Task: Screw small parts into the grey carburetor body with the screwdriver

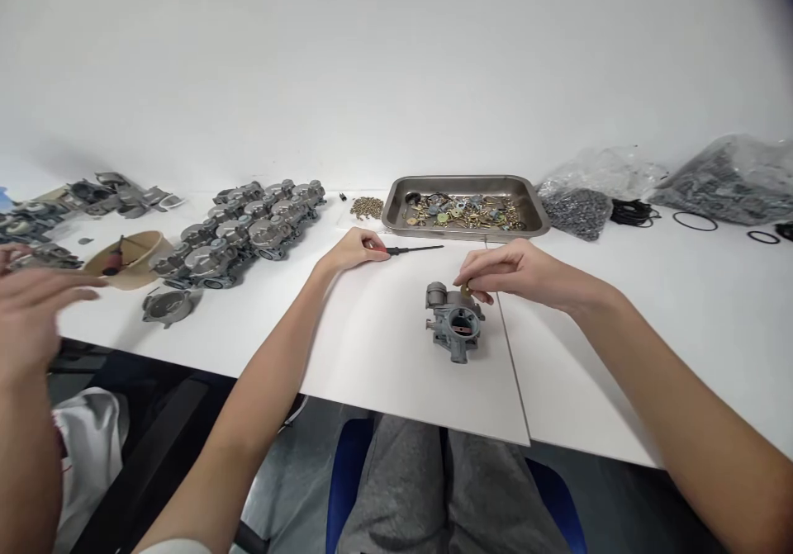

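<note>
Carb [447, 323] just under R hand [519, 272]

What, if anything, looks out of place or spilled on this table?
Only a small pile of brass pieces stands out slightly: it sits outside the metal tray, to its left, while similar bits lie inside.

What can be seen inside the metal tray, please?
Inside the tray lie many small brass-coloured pieces, with some greenish and dark ones. Whatever lies beneath the top layer is covered.
</note>
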`<act>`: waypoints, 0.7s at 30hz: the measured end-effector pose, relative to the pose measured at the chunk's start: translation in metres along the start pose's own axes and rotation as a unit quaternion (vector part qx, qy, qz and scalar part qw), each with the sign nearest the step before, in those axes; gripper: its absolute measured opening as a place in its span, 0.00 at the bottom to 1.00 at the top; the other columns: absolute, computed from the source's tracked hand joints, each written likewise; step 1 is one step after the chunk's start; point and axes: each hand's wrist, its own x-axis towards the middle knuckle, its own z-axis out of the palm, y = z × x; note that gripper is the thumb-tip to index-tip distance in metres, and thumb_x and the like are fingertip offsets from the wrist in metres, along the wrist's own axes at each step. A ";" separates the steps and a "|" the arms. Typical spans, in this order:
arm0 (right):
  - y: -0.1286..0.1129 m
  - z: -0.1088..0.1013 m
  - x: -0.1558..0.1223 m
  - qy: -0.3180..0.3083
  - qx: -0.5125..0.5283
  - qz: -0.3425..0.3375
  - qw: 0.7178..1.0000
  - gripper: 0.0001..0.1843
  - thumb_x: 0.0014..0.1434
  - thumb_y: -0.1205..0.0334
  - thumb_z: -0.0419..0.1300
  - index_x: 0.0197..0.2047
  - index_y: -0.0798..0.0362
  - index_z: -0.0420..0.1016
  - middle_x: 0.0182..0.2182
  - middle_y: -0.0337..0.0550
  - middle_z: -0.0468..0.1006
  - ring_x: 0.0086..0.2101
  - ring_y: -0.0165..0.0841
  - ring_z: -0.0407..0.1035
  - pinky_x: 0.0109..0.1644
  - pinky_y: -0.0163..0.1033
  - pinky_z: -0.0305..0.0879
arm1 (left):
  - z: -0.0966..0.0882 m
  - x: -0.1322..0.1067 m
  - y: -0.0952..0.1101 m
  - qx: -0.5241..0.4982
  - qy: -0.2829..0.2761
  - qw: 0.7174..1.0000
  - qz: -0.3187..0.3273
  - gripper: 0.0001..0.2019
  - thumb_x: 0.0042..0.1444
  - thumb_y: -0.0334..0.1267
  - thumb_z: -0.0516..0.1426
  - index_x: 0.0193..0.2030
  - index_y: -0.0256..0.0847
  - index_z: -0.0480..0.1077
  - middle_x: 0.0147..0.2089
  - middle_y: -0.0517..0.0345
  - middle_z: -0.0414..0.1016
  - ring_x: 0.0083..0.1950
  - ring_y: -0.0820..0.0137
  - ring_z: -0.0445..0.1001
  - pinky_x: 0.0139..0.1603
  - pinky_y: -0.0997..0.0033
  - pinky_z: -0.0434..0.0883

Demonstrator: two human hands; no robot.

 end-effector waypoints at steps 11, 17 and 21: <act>-0.009 0.013 -0.004 -0.054 -0.034 0.029 0.998 0.10 0.48 0.63 0.70 0.36 0.54 0.80 0.30 0.44 0.80 0.29 0.33 0.74 0.31 0.38 0.69 | -0.001 0.002 -0.005 -0.002 -0.010 1.000 -0.007 0.17 0.41 0.48 0.67 0.32 0.36 0.76 0.28 0.58 0.72 0.30 0.75 0.63 0.31 0.72 0.57; -0.015 0.018 -0.005 -0.059 -0.078 0.031 0.995 0.14 0.49 0.58 0.70 0.39 0.53 0.78 0.28 0.40 0.77 0.30 0.31 0.72 0.33 0.37 0.67 | -0.001 0.001 -0.004 0.009 -0.009 1.000 0.000 0.17 0.41 0.49 0.67 0.31 0.36 0.76 0.31 0.56 0.75 0.32 0.74 0.66 0.32 0.72 0.60; -0.018 0.019 -0.006 -0.075 -0.093 0.037 0.992 0.17 0.50 0.55 0.69 0.41 0.55 0.77 0.29 0.40 0.76 0.31 0.31 0.71 0.34 0.37 0.66 | -0.001 0.000 -0.003 0.008 -0.009 1.000 -0.001 0.17 0.41 0.48 0.67 0.31 0.37 0.76 0.32 0.55 0.75 0.32 0.73 0.67 0.32 0.72 0.61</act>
